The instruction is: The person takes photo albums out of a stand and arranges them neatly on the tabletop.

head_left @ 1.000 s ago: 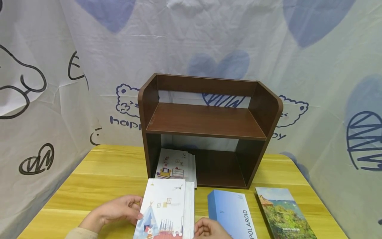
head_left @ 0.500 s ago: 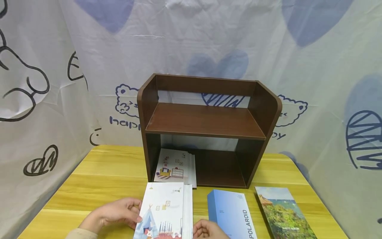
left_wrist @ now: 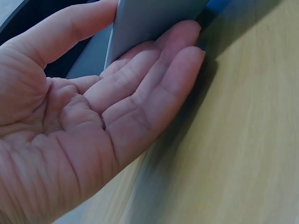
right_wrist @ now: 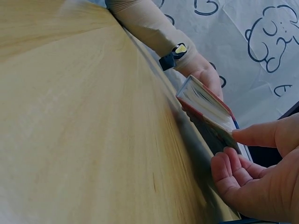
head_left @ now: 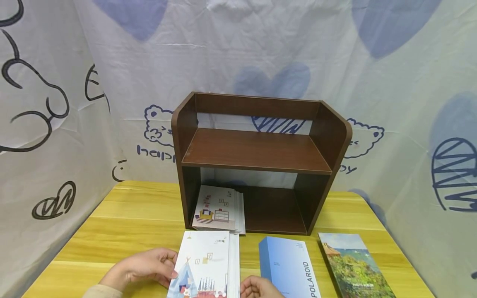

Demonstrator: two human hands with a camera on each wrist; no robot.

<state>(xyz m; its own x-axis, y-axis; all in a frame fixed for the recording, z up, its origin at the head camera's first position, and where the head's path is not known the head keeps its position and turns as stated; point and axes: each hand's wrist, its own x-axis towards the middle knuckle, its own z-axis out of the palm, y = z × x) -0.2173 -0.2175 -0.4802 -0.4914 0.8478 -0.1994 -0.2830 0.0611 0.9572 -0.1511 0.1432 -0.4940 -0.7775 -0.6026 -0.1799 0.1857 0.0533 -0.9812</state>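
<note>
Both hands hold a white book [head_left: 203, 265] with a blue tent pictured on its cover, just in front of the shelf. My left hand [head_left: 145, 267] grips its left edge, thumb over the cover side; in the left wrist view the fingers of this hand [left_wrist: 103, 112] lie along the underside of the book [left_wrist: 149, 23]. At the opposite side my right hand [head_left: 261, 287] pinches the edge between thumb and curled fingers. Seen from the right wrist, the book [right_wrist: 205, 105] is tilted above the table, its page edges and reddish cover borders showing.
Behind stands a dark brown two-tier shelf [head_left: 257, 150]; a similar white book [head_left: 214, 209] leans at the left of its lower tier. On the wooden table [head_left: 123, 211], a blue Polaroid box [head_left: 290, 267] and a landscape-covered photo album [head_left: 355, 265] lie right of the hands.
The book and both hands have shifted slightly toward the person, widening the view of the book in the shelf. The grip on it looks the same.
</note>
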